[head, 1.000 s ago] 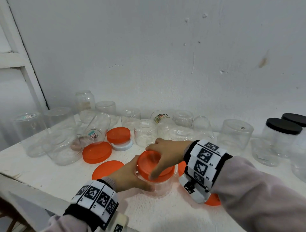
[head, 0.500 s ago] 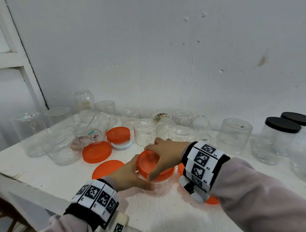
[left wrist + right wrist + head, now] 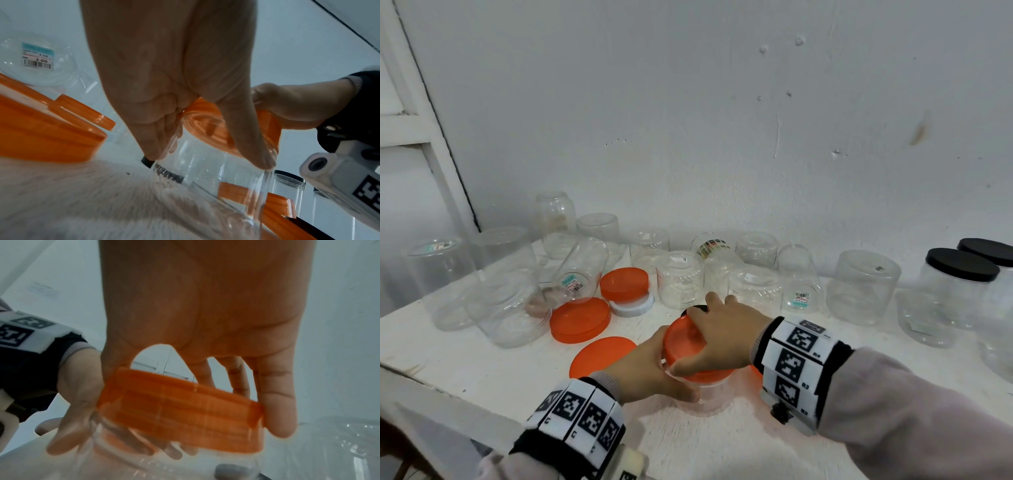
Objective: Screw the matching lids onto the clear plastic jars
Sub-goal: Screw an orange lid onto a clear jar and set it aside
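Observation:
A clear plastic jar [image 3: 705,394] stands upright near the table's front edge, with an orange lid [image 3: 685,339] sitting on its mouth. My left hand [image 3: 650,370] wraps round the jar's left side; in the left wrist view its fingers [image 3: 252,146] curl on the clear jar [image 3: 216,175]. My right hand [image 3: 719,335] grips the lid from above, thumb at the front rim and fingers at the back. In the right wrist view the orange lid [image 3: 180,408] sits slightly tilted between the right hand's thumb and fingers [image 3: 277,410].
Loose orange lids [image 3: 580,318] and a white lid [image 3: 631,306] lie left of the jar. Several lidless clear jars [image 3: 681,277] stand upside down along the wall. Two black-lidded jars [image 3: 955,291] stand at the right. The table's front edge [image 3: 448,394] runs at the lower left.
My right hand has turned on the lid, with its fingers shifted farther round the back rim. The left hand and the jar have stayed in place.

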{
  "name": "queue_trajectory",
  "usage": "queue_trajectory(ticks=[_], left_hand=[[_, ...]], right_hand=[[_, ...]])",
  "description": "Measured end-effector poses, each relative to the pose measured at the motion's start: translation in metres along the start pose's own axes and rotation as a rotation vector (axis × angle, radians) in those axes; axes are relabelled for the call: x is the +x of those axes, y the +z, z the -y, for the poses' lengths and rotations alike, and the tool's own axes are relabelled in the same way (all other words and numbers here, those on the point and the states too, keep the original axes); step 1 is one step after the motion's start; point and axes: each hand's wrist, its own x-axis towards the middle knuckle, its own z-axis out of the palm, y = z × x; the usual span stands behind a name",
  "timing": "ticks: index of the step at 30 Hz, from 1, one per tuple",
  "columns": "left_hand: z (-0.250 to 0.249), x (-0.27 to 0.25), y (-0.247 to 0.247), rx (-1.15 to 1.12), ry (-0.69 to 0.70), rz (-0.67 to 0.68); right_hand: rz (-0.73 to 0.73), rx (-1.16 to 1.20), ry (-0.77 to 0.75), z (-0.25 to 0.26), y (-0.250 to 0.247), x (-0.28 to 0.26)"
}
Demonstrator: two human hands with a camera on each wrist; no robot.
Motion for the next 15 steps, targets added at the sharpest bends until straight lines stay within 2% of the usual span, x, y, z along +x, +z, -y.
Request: queue_trajectory(ticks=[7,12,15], left_hand=[[-0.001,-0.002,0.001,-0.003,-0.001,0.014],[-0.002,-0.001,0.000,-0.005,-0.005,0.030],[0.000,-0.002,0.000,-0.038,-0.006,0.050]], right_hand=[[-0.089,-0.005,0.008,0.001,0.009,-0.003],[0.043,0.058,-0.023,-0.011,-0.003,0.003],[-0.024,0.137,0.006,-0.029,-0.020,0.015]])
